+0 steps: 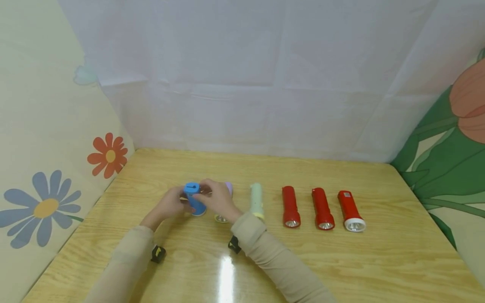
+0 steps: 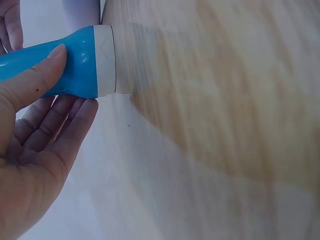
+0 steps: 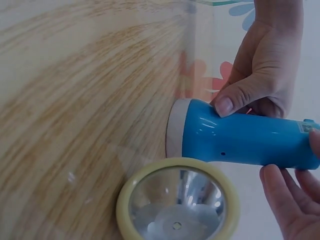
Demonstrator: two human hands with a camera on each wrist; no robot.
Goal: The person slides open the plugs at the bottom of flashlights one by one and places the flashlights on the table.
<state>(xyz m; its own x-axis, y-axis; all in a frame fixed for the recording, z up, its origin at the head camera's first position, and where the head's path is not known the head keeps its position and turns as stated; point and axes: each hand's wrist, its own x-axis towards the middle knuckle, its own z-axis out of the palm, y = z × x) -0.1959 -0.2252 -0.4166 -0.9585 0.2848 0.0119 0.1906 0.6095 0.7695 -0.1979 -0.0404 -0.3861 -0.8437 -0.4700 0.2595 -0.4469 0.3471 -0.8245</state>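
A blue flashlight (image 1: 196,205) with a white rim stands on its lens end at the left of the table, its blue tail end up. Low on its body, my left hand (image 1: 172,205) grips it, the thumb on one side and the fingers round the other. Higher up, near the tail end, the right hand (image 1: 220,201) holds it between thumb and fingers. The right wrist view has both hands on the blue body, with the white rim (image 3: 176,127) against the tabletop. Partly hidden by my right hand lies a purple flashlight (image 1: 229,186) with a cream-rimmed lens (image 3: 227,200).
Right of the hands, a pale green flashlight (image 1: 256,200) lies partly behind the right sleeve. Further right are two red flashlights (image 1: 291,206) and a red one with a white rim (image 1: 350,208), lenses toward me. A white cloth (image 1: 242,105) hangs behind the wooden table (image 1: 379,261).
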